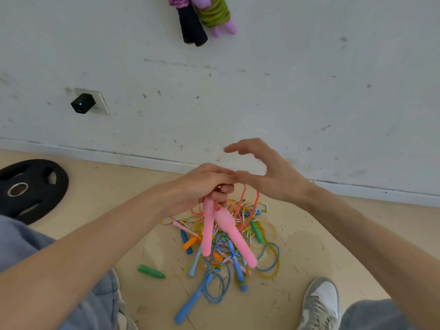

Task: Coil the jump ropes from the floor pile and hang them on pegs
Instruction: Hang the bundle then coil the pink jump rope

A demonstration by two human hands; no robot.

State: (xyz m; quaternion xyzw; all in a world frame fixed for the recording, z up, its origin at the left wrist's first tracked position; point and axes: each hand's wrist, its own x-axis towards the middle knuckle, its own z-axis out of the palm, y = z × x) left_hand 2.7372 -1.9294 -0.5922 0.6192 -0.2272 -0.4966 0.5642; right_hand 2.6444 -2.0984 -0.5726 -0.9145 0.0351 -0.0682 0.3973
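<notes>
My left hand (202, 186) grips the tops of two pink jump rope handles (222, 231), which hang down over the pile. The salmon-pink cord (242, 206) loops from that grip down toward the floor. My right hand (266, 170) hovers just right of the left with its fingers spread and slightly bent, its thumb touching the left hand's fingers where the cord starts. Below lies the floor pile of tangled jump ropes (228, 253) in blue, yellow, green, orange and beaded cord. Two coiled ropes hang on the wall at the top: one with black handles (191, 27), one green with purple handles (217, 16).
A black weight plate (28, 186) lies on the floor at left. A black plug (82, 103) sits in a wall socket. A loose green handle (151, 272) lies left of the pile. My grey shoe (321, 303) stands at lower right, my jeans-clad knee at lower left.
</notes>
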